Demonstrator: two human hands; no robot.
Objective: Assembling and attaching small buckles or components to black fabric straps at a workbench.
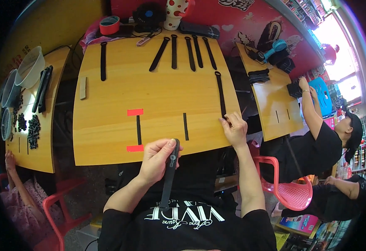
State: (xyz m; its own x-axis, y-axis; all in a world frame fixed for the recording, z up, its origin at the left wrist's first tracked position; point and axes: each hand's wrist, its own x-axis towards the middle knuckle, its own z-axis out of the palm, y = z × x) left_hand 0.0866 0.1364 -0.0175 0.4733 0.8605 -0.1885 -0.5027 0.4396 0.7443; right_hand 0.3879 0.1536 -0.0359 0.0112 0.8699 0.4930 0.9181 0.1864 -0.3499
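My left hand (154, 161) pinches a black strap (169, 180) near its top, in front of the table's near edge. The strap hangs down before my shirt and bears a small pale print. At the table's right edge, the fingers of my right hand (236, 130) are closed at the lower end of another black strap (220, 92), which has a small ring at its far end and lies on the wood. Near my left hand, a dark strip (139, 129) runs between two red tape pieces (135, 112) on the tabletop. A second dark strip (186, 126) lies to its right.
Several black straps (190, 53) lie along the table's (107, 96) far side, near a small fan (148, 16), a red tape roll (109, 26) and a spotted cup (175, 14). Co-workers (313, 146) sit at side tables. Red chairs (289, 194) stand close on both sides.
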